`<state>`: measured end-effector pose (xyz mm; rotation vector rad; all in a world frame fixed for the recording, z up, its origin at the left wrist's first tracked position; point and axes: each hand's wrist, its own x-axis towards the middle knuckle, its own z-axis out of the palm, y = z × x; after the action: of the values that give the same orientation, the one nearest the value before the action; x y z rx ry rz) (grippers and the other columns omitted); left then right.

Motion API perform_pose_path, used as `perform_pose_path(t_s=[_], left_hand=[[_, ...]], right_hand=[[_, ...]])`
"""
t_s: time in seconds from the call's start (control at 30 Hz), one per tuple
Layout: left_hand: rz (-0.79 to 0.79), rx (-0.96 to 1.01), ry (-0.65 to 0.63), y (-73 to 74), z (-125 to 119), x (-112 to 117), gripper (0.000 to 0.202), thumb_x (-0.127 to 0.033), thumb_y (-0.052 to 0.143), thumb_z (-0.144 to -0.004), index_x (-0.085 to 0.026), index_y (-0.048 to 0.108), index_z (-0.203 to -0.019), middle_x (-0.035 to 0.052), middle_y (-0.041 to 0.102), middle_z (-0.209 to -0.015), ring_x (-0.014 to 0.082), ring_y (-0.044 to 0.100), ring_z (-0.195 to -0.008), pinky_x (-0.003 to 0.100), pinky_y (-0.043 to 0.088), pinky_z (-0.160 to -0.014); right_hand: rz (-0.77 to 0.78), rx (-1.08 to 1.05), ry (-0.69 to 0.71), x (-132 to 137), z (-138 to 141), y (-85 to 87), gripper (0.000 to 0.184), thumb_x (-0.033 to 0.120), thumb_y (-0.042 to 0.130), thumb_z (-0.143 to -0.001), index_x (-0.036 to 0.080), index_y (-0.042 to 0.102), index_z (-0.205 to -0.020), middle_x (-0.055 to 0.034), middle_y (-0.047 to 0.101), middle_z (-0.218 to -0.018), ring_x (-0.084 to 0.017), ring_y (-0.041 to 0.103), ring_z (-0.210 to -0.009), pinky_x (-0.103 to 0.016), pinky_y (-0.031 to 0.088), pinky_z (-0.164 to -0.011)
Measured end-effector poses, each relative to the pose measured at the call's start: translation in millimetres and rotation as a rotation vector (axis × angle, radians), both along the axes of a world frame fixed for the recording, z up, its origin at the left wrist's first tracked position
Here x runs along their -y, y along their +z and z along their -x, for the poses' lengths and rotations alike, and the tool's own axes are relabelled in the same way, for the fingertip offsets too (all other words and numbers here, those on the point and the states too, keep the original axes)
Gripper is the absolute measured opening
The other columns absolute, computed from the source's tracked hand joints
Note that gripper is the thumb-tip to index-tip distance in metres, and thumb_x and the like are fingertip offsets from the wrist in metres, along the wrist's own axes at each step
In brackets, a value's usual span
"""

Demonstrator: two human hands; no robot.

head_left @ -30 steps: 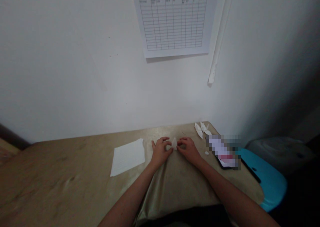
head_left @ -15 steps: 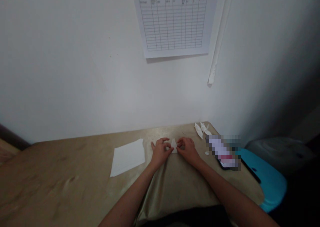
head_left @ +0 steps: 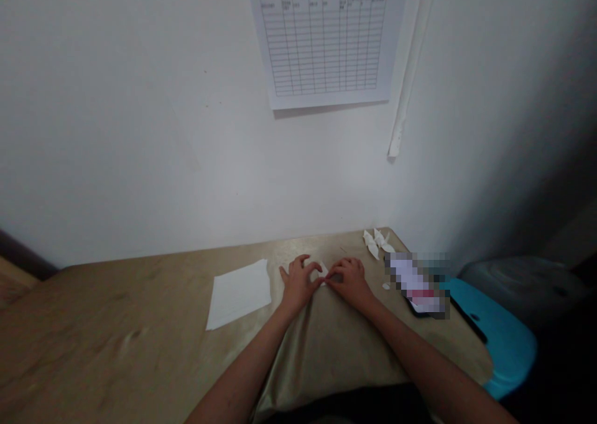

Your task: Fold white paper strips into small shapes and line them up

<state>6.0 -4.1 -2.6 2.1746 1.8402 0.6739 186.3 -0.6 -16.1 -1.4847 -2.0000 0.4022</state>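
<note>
A small folded piece of white paper [head_left: 323,267] lies on the table between my two hands, partly hidden by the fingers. My left hand [head_left: 298,281] pinches its lower part with thumb and index finger, the other fingers curved and spread. From the other side my right hand [head_left: 349,279] grips it, fingers curled, its thumb and index meeting the left thumb at the paper. To the left lies a stack of white paper sheets [head_left: 240,294]. Folded white paper figures [head_left: 377,242] rest near the table's back right corner.
A phone [head_left: 413,281], its screen blurred out, lies at the table's [head_left: 140,331] right side, beside a small white paper scrap [head_left: 386,286]. Past the right edge is a turquoise plastic object [head_left: 501,331]. A printed chart [head_left: 326,45] hangs on the wall behind.
My right thumb and index finger have moved left over the folded paper to meet my left thumb. More of the paper is covered now.
</note>
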Motion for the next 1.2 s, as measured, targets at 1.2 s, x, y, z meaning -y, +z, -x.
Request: perform_pose_path(t_s=[1.2], left_hand=[[0.059, -0.121, -0.057, -2.4, 6.8, -11.3, 0.041, -0.051, 0.072, -0.08, -0.057, 0.065, -0.12, -0.0065, 0.026, -0.165, 0.0457, 0.021, -0.149, 0.084, -0.005, -0.106]], right_hand=[[0.027, 0.021, -0.05, -2.2, -2.5, -2.3, 0.007, 0.034, 0.074, -0.081, 0.029, 0.078, -0.084, -0.0052, 0.07, -0.103, -0.028, 0.049, -0.112, -0.047, 0.026, -0.104]])
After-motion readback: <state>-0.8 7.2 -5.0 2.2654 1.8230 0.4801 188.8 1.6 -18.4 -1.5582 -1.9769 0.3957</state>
